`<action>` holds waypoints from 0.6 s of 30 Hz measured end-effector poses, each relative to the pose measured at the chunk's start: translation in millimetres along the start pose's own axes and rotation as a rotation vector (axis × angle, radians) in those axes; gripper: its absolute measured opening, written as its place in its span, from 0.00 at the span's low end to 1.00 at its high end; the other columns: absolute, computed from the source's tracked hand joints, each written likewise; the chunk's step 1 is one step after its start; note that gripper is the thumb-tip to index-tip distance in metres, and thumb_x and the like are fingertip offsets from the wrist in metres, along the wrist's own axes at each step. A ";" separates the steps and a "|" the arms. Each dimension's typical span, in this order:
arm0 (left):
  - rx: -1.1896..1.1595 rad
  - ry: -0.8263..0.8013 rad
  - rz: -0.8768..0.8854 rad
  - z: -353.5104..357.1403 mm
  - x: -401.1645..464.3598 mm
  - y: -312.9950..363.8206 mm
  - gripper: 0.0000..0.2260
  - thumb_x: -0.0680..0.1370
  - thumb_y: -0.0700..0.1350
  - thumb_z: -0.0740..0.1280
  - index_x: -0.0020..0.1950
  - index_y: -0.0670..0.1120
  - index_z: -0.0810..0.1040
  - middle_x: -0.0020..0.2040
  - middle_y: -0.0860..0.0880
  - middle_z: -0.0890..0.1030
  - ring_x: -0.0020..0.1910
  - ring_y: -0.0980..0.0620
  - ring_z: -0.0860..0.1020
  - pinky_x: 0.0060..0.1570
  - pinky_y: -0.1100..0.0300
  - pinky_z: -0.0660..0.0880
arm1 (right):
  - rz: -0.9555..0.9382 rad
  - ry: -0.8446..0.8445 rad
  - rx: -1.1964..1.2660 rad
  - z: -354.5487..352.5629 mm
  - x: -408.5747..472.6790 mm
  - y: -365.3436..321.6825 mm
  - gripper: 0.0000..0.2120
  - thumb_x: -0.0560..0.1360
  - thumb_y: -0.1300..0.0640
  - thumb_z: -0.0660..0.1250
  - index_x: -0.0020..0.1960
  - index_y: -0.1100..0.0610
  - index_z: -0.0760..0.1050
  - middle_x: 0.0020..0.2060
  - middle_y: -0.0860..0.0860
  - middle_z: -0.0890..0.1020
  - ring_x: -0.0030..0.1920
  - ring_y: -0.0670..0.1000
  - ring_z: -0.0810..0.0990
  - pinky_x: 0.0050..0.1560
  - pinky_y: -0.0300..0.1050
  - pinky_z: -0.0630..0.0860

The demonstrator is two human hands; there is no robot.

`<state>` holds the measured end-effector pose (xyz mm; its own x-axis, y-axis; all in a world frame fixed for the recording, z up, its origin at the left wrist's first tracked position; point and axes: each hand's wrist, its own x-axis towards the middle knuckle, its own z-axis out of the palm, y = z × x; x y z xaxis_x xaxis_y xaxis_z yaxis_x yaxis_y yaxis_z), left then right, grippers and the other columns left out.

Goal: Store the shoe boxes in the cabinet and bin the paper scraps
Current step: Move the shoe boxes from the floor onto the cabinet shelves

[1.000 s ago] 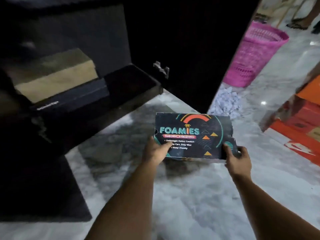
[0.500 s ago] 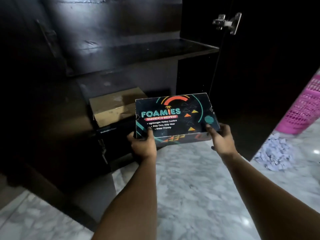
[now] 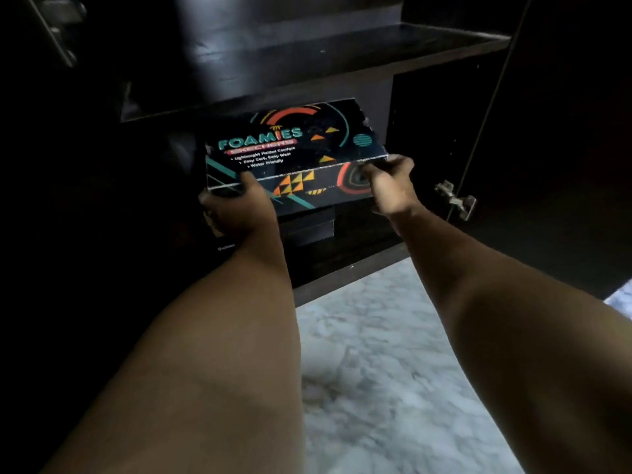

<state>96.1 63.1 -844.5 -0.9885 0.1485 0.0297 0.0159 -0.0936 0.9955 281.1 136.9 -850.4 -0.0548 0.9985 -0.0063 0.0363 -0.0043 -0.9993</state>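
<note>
Left hand and right hand are grasping the shoe box at its near corners. I am seeing its long axis running left-right, printed cardboard lid tilting toward me, inside the dark cabinet, over a black box.

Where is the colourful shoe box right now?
The shoe box is mid-view, held between the left hand and right hand, at the cabinet's lower opening under the shelf.
</note>
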 end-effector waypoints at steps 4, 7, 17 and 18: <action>0.217 -0.097 -0.013 3.8 31.9 -13.5 0.36 0.78 0.51 0.68 0.80 0.40 0.58 0.70 0.37 0.76 0.68 0.39 0.75 0.65 0.54 0.71 | -0.028 -0.228 -0.075 45.0 16.8 -3.8 0.36 0.76 0.54 0.74 0.79 0.54 0.61 0.67 0.52 0.77 0.65 0.51 0.75 0.65 0.43 0.71; 0.327 -0.188 0.000 8.1 40.9 -18.4 0.26 0.83 0.48 0.60 0.77 0.34 0.62 0.71 0.35 0.74 0.71 0.37 0.72 0.68 0.54 0.69 | -0.061 -0.304 -0.131 67.8 25.1 -6.8 0.43 0.68 0.47 0.78 0.78 0.53 0.63 0.66 0.49 0.78 0.66 0.50 0.77 0.68 0.40 0.72; 0.528 -0.445 -0.148 9.6 55.6 -5.3 0.23 0.82 0.51 0.60 0.71 0.38 0.73 0.71 0.39 0.74 0.69 0.39 0.73 0.67 0.53 0.71 | -0.041 -0.404 -0.260 80.4 22.3 -20.8 0.23 0.82 0.63 0.67 0.75 0.60 0.68 0.63 0.54 0.78 0.53 0.46 0.79 0.44 0.28 0.74; 0.532 -0.448 -0.183 8.3 48.2 -10.8 0.26 0.81 0.53 0.61 0.73 0.38 0.70 0.71 0.39 0.74 0.69 0.38 0.73 0.67 0.52 0.72 | -0.032 -0.374 -0.269 70.3 15.2 -14.0 0.22 0.82 0.63 0.67 0.74 0.58 0.70 0.60 0.55 0.78 0.47 0.45 0.78 0.40 0.27 0.73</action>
<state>49.6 79.4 -853.1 -0.8274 0.5162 -0.2212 0.0399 0.4469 0.8937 209.6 148.3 -839.0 -0.4145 0.9093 -0.0371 0.2837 0.0904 -0.9546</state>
